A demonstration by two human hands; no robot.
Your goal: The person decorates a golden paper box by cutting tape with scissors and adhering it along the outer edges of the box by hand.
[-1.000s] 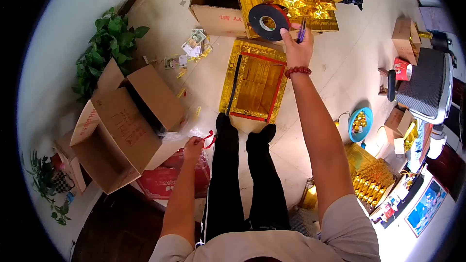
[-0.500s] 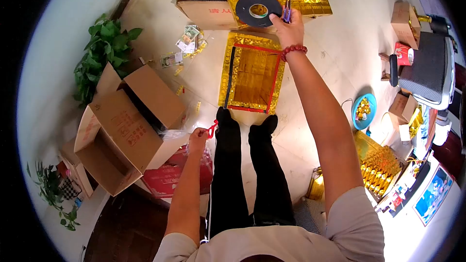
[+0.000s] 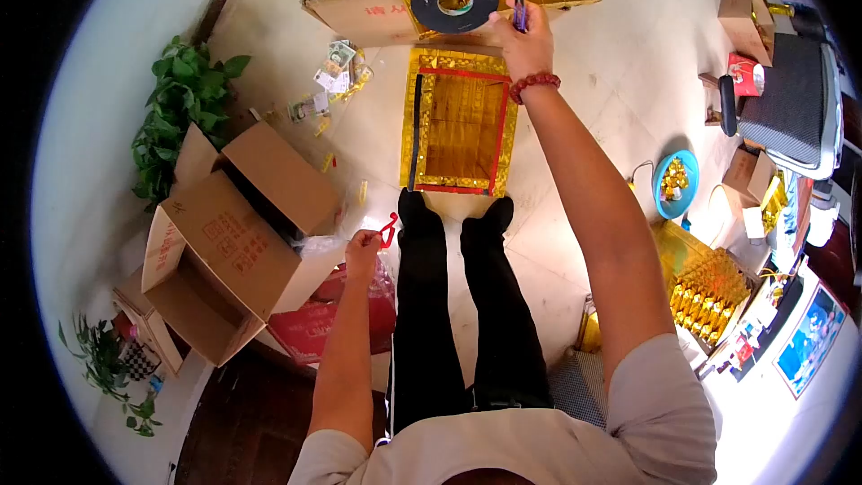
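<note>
My right hand (image 3: 528,47) is closed on a large roll of black tape (image 3: 427,2), pinching its rim, and also holds small purple-handled scissors (image 3: 520,14) pointing upward. Lower down at the left, my left hand (image 3: 362,253) pinches a thin curled red strip (image 3: 389,233). Between them, a gold foil sheet (image 3: 462,130) lies flat on the floor by my feet. Red strips run along its top, right and bottom edges, and a black strip (image 3: 417,130) along its left.
Behind the sheet stands a cardboard box (image 3: 377,20) topped with gold foil pieces. Open cartons (image 3: 238,242) and a leafy plant (image 3: 180,108) are at the left. A blue basin (image 3: 689,181) and an office chair (image 3: 783,94) stand at the right. Paper notes (image 3: 334,81) litter the floor.
The view has shifted slightly, so the floor items sit a little higher in frame. My right hand still holds the roll and scissors; my left hand still pinches the red strip, slightly raised.
</note>
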